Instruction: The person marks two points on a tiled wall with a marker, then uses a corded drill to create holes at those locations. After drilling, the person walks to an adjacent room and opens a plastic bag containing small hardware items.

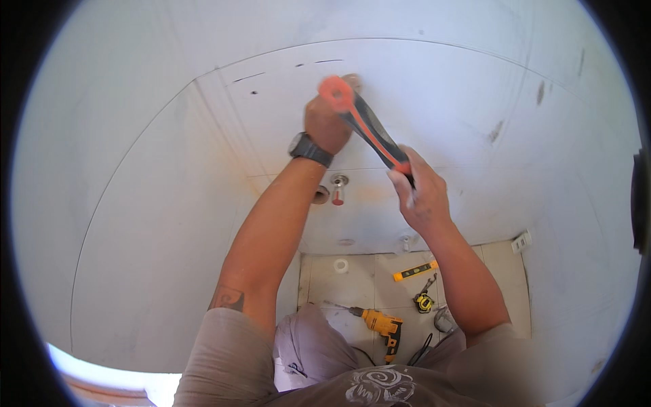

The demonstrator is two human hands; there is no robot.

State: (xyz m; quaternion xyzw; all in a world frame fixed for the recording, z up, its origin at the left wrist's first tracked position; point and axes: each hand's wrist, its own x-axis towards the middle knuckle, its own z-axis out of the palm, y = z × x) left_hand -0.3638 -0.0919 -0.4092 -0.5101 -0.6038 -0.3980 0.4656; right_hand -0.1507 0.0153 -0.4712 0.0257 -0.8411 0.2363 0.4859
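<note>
One red-and-black tool (373,131), held in right hand (426,192), far end overlapping left hand (327,127). Cannot tell left hand's grip, partly hidden. Below left hand: valve (338,190); farther below, drill (384,324).

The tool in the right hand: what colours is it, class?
The tool is orange-red and black, best seen in the head view.

pale walls (149,237) enclose a beige tiled floor (339,289).
</note>
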